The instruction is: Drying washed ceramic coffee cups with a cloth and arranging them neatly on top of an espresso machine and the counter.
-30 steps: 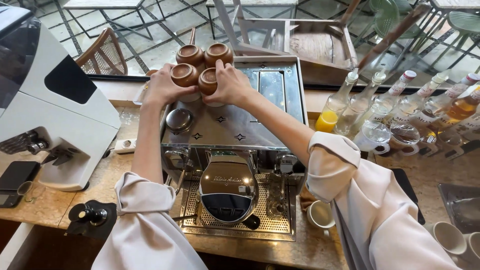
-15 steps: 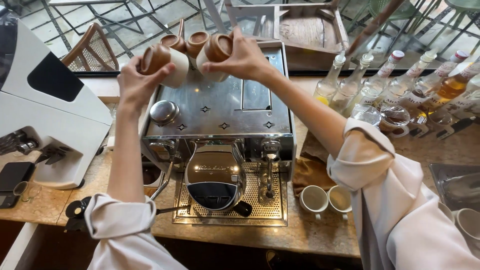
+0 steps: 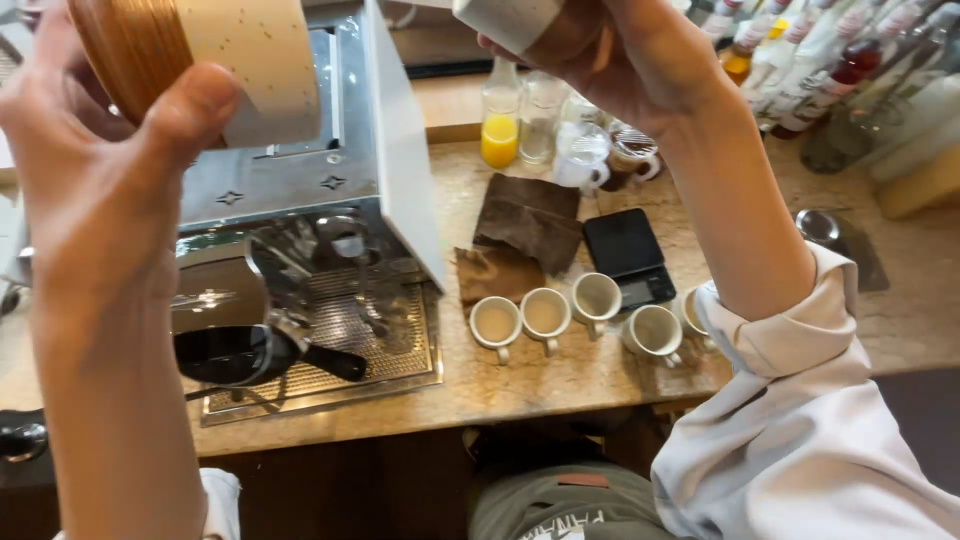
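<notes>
My left hand (image 3: 95, 190) is raised close to the camera at the upper left, gripping a speckled cream cup with a brown glazed rim (image 3: 215, 60). At the top middle, my right hand (image 3: 625, 65) is wrapped around another speckled cup (image 3: 505, 18), only partly in view. Both hands are held above an espresso machine (image 3: 300, 190) with a steel top and a drip tray. A black-handled portafilter (image 3: 270, 355) sits at the machine's front.
A row of several small cream cups (image 3: 545, 315) stands on the marble counter (image 3: 560, 380) right of the machine. Behind them lie brown cloths (image 3: 525, 225) and a black scale (image 3: 625, 245). Bottles and a jar of orange juice (image 3: 498, 140) line the back.
Both hands have lifted the cups off the machine top and brought them up close to the camera. The view has swung to the right, showing the counter with the cups.
</notes>
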